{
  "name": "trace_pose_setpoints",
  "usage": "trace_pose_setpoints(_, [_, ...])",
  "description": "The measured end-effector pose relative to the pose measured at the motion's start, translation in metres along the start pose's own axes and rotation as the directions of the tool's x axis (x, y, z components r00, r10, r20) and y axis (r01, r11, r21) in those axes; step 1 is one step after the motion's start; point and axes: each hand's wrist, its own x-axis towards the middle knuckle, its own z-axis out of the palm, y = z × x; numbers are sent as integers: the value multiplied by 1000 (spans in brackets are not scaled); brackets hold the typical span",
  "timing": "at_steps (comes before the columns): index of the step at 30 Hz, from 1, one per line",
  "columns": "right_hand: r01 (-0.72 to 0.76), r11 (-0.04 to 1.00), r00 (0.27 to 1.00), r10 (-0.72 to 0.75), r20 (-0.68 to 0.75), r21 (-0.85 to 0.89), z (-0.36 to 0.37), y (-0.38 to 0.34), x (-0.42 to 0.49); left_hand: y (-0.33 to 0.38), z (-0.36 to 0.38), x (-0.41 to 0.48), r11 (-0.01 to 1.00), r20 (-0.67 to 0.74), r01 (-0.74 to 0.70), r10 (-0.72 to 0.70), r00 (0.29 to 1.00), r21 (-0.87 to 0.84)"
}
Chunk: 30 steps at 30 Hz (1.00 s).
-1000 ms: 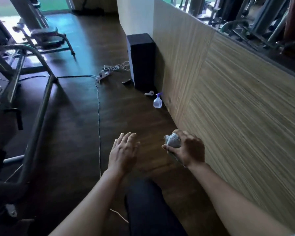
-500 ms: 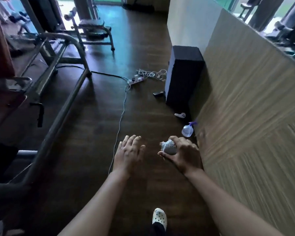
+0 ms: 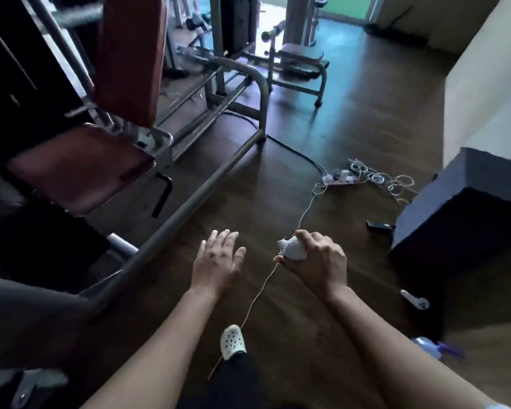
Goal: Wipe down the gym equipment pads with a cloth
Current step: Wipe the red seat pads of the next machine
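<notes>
My right hand (image 3: 316, 262) is closed around a balled-up white cloth (image 3: 292, 248), held above the dark wood floor. My left hand (image 3: 217, 261) hovers beside it, palm down, fingers apart and holding nothing. To the upper left stands a gym machine with a dark red seat pad (image 3: 80, 169) and an upright dark red back pad (image 3: 129, 54). Both hands are well short of the pads. Farther back sits a bench with a brown pad (image 3: 300, 56).
The machine's grey steel frame (image 3: 195, 199) runs diagonally across the floor on the left. A power strip (image 3: 340, 178) with tangled cables, a thin white cord (image 3: 306, 208), a dark box (image 3: 460, 208), a spray bottle (image 3: 428, 346) and my white shoe (image 3: 233, 340) are on the floor.
The view has swung left, away from the wooden wall and toward the gym machine. The hands keep the same pose, cloth still in the right hand. My foot has stepped forward.
</notes>
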Motion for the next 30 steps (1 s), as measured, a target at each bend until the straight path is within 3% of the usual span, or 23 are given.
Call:
trace_pose_setpoints(12, [299, 939, 949, -312, 52, 172, 106, -99, 292, -115, -67, 221, 957, -169, 290, -286, 943, -3])
trace_pose_setpoints(18, [503, 815, 839, -540, 62, 290, 152, -159, 420, -161, -95, 301, 857, -297, 507, -509, 808, -89])
trace_pose_setpoints(22, [628, 687, 722, -690, 58, 366, 175, -208, 483, -189, -116, 333, 783, -367, 606, -609, 703, -138])
trace_pose_setpoints(27, [712, 582, 602, -794, 85, 393, 214, -277, 536, -239, -135, 360, 691, -407, 695, -703, 583, -198])
trace_pose_setpoints(30, [719, 563, 575, -811, 107, 408, 244, -323, 563, -280, -147, 378, 636, -401, 733, -753, 522, -240])
